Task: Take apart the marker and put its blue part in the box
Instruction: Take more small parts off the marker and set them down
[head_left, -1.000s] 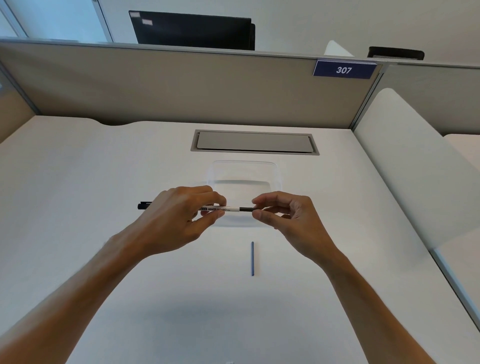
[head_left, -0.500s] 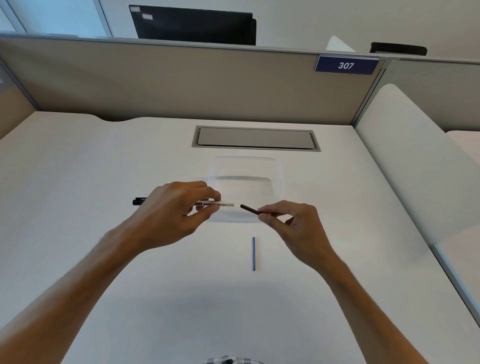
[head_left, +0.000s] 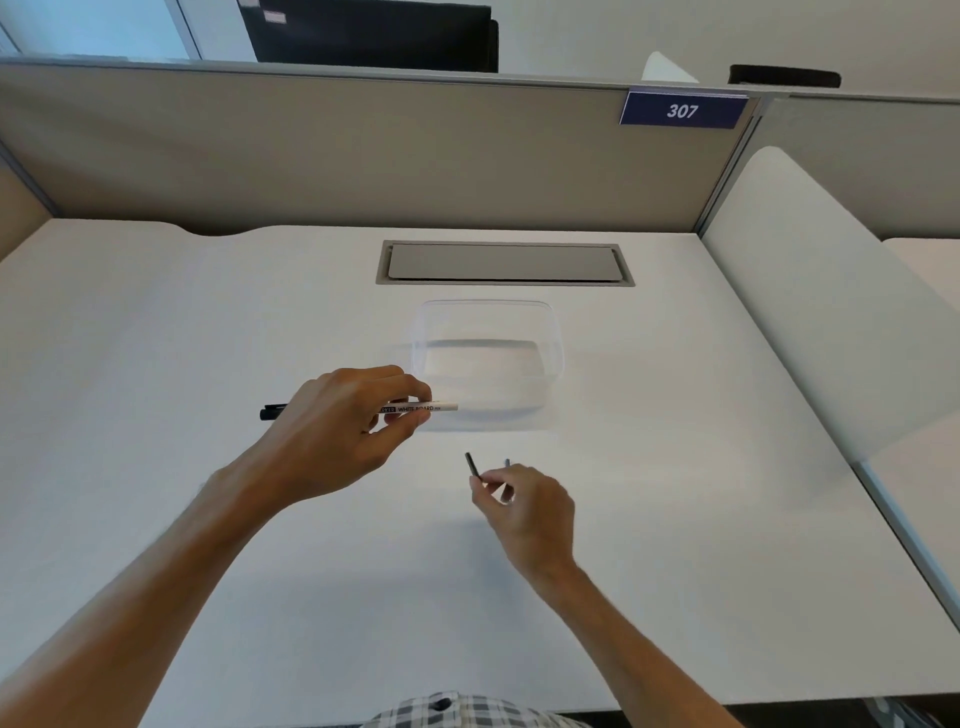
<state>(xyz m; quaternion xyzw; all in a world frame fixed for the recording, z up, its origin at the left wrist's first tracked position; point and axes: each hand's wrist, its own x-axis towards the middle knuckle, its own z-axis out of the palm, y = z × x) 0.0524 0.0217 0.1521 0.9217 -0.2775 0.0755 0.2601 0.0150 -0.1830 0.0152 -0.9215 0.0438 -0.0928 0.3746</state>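
Note:
My left hand (head_left: 343, 426) grips the white marker body (head_left: 426, 408) level above the desk, its black cap end (head_left: 272, 412) sticking out to the left. My right hand (head_left: 524, 506) pinches a small black end piece (head_left: 472, 464) pulled off the marker, low over the desk in front of the box. The thin blue part (head_left: 507, 462) lies on the desk; only its far tip shows past my right fingers. A clear plastic box (head_left: 488, 312) stands just beyond both hands.
A grey cable hatch (head_left: 504, 262) is set into the white desk (head_left: 156, 338) behind the box. Partition walls close the back and right sides, with a sign reading 307 (head_left: 682, 110).
The black end piece came off the marker body. My right hand carried it down and toward me, over the blue part on the desk. My left hand kept the marker body nearly still.

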